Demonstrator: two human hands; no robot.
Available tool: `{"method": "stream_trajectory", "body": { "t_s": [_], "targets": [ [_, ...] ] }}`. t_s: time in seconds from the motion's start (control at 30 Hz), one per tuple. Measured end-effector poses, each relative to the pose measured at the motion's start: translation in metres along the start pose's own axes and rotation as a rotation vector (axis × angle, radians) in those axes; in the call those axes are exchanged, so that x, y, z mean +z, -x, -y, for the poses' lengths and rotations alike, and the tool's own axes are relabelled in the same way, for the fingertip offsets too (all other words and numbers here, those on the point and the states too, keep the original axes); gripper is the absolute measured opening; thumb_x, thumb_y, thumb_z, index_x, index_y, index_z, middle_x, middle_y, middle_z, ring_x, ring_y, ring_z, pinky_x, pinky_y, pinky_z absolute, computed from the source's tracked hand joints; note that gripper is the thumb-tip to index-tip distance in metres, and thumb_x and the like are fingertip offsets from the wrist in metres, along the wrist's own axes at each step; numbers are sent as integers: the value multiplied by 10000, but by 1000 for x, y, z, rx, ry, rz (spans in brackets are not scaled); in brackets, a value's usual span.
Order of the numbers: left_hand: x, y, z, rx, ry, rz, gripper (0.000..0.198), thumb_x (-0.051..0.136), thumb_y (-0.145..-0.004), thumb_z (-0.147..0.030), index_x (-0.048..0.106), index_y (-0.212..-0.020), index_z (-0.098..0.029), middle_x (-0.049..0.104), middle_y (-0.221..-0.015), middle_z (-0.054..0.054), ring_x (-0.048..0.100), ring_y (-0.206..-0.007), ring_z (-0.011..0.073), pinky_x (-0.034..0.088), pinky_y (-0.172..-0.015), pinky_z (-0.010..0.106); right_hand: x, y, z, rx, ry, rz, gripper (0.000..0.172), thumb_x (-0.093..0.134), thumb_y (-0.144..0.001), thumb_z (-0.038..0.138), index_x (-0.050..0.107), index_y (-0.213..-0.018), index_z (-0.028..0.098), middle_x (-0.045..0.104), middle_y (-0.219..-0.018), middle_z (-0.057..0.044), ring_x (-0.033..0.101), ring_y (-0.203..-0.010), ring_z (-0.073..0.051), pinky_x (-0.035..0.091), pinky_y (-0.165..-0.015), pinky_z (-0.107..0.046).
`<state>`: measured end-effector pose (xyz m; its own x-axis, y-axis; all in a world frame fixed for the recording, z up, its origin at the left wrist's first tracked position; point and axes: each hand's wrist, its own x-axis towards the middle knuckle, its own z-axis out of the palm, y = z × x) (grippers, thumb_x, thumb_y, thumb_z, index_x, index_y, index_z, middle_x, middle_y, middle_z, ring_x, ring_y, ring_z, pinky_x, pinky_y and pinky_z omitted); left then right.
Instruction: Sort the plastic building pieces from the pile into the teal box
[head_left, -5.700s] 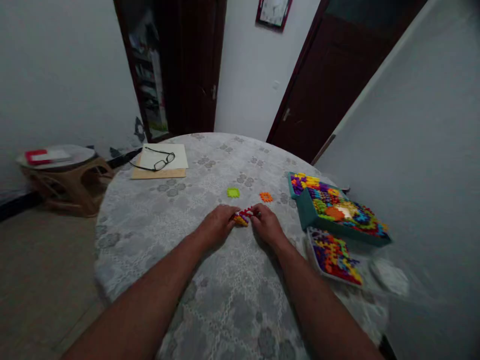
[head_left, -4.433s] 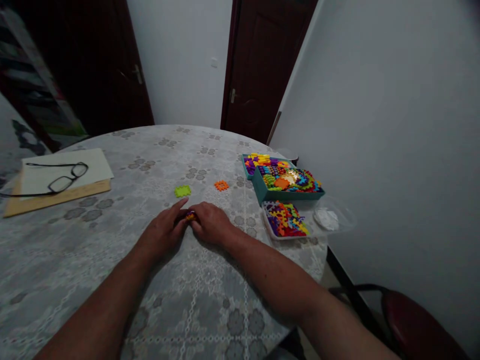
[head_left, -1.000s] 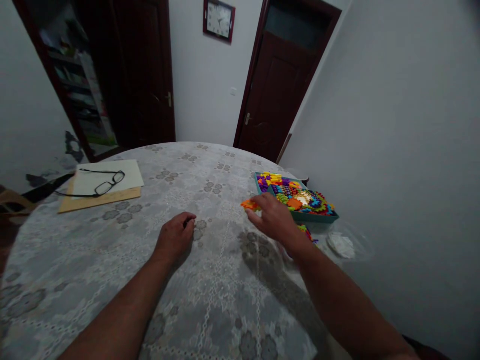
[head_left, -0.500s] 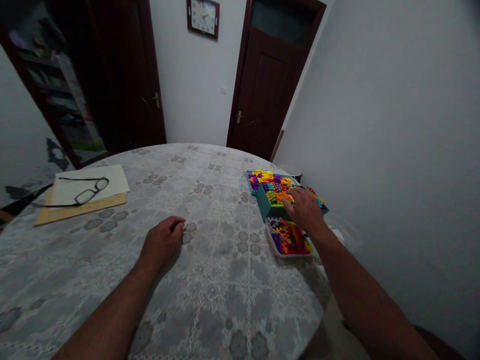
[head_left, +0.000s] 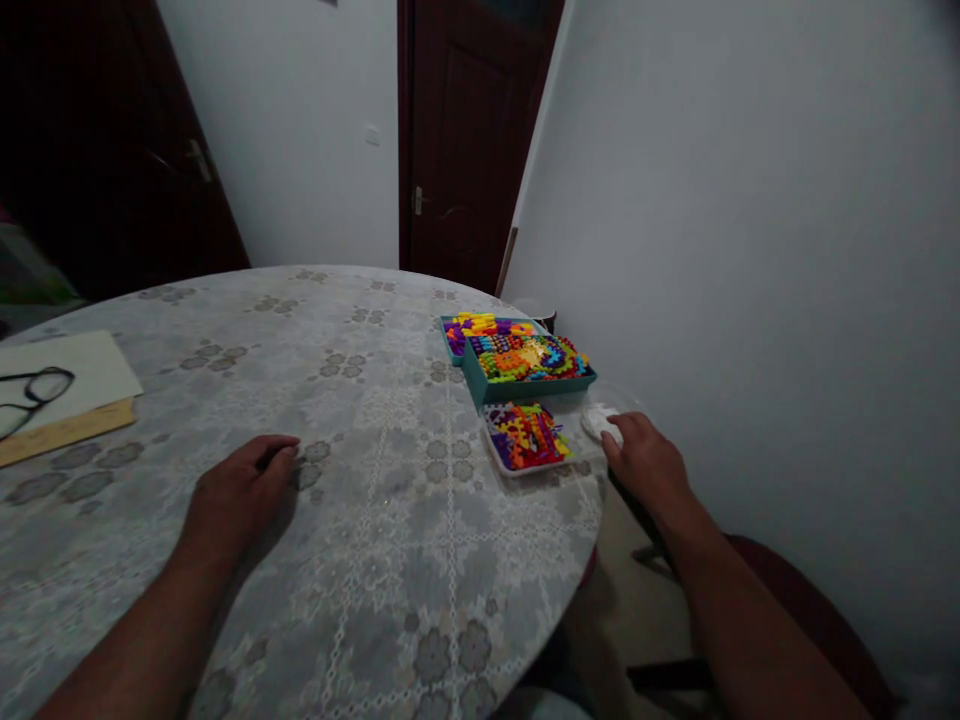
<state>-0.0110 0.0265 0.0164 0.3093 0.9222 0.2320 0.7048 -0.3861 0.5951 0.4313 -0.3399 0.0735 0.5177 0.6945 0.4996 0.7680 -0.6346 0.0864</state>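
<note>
Head camera showed our right hand point(head_left: 649, 465) at the near right edge of the table point(head_left: 420, 560). Its fingers were bent forward and their tips touched a white lump point(head_left: 598, 420). We could not tell whether the fingers had pinched the lump or only rested on it, as the thumb's side was hidden. The lump lay just ahead of those fingertips, close to the table's rim.

Just left of that hand sat a flat tray point(head_left: 496, 462) of mixed coloured pieces point(head_left: 525, 437). Beyond the tray, farther from the hand, stood a teal box point(head_left: 525, 390) heaped with more of them; we could not tell whether box and tray touched. Below the right wrist, off the table, a dark red chair point(head_left: 795, 600) showed.

Our left hand point(head_left: 238, 497) lay palm down on the table, well apart from the right. Its fingers were loosely curled and half open, with nothing showing in them. Far to its left, at the frame's edge, glasses point(head_left: 30, 388) rested on a sheet of paper point(head_left: 90, 365) over a wooden board point(head_left: 67, 432).
</note>
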Motion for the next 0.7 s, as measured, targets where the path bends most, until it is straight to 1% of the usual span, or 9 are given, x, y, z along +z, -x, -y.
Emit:
{"method": "stream_trajectory", "body": {
  "t_s": [0.1,0.27,0.33,0.4,0.43,0.5,0.57,0.63,0.7],
  "targets": [
    [1,0,2,8,17,-13,322,557,-948,-524,770,-1080,-321,831,-1083,20,754,-1004,322,594,-933,468,3,2,-1,38,48,59,279,554,-1062,278,754,-1229,177,728,-1274,-149,733,-992,-247,555,-777,-331],
    [-2,3,-4,-6,24,-21,369,538,-940,-532,783,-1086,-298,832,-1096,39,760,-1023,319,592,-947,435,14,3,-8,101,102,60,368,562,-1084,302,684,-1403,164,699,-1334,-167,743,-986,-257,529,-717,-326],
    [-3,5,-7,17,45,-20,406,529,-937,-536,795,-1086,-268,833,-1121,76,764,-1044,323,588,-962,417,22,3,-18,114,115,121,332,536,-1095,295,706,-1348,162,725,-1261,-164,745,-956,-258,517,-713,-330],
    [-3,8,-10,35,72,-17,392,527,-939,-515,798,-1075,-267,835,-1133,78,764,-1067,309,577,-995,396,31,3,-29,114,122,175,304,488,-1107,289,744,-1210,163,746,-1132,-156,744,-911,-265,506,-696,-343],
    [-3,9,-11,35,85,-22,381,526,-941,-497,798,-1076,-267,836,-1139,75,762,-1080,301,570,-1009,390,34,3,-34,103,119,174,319,464,-1111,293,750,-1156,161,746,-1088,-158,741,-893,-273,505,-687,-354],
    [-3,11,-13,25,114,-35,374,521,-933,-466,798,-1066,-253,838,-1115,81,762,-1078,297,564,-1005,390,35,4,-40,57,97,121,345,434,-1107,297,752,-1124,164,743,-1061,-170,736,-875,-291,505,-669,-379],
    [-3,13,-15,26,137,-39,379,514,-936,-459,798,-1067,-244,838,-1099,84,760,-1052,292,562,-1001,392,26,7,-42,10,70,18,356,425,-1098,327,751,-1127,187,742,-1066,-180,730,-862,-315,495,-644,-406],
    [-2,14,-17,23,158,-41,374,514,-940,-457,798,-1062,-247,838,-1079,79,756,-1026,288,563,-997,394,7,10,-36,-27,26,-99,361,422,-1091,372,749,-1131,224,742,-1077,-184,724,-878,-347,486,-634,-437],
    [-2,15,-19,28,180,-52,365,517,-948,-457,797,-1054,-250,836,-1075,80,751,-1023,288,561,-1001,399,-17,12,-23,-81,-68,-188,346,445,-1083,414,744,-1159,259,745,-1104,-178,723,-939,-368,496,-666,-463]
  ]
}}
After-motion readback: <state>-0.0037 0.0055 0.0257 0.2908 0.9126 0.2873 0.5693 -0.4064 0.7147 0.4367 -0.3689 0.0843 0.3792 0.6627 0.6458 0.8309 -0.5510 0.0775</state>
